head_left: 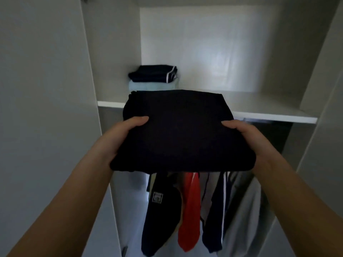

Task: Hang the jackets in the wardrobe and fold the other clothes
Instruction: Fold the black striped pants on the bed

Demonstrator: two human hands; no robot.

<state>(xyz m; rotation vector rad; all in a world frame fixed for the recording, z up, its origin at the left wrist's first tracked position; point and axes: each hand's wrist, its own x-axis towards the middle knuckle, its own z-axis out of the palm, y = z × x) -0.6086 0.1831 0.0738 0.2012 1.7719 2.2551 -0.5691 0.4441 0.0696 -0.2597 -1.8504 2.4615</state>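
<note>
A folded black garment is held flat in front of the wardrobe's white shelf, its far edge over the shelf's front lip. My left hand grips its left side with the thumb on top. My right hand grips its right side the same way. At the back left of the shelf lies a small pile: a folded dark garment with a white stripe on a folded pale blue one. Below the shelf hang several jackets, among them a dark one with a badge, a red one and a grey one.
White wardrobe side panels rise on both sides, and an open door stands at the left. The shelf's right part is bare. The hanging rail shows just under the shelf at the right.
</note>
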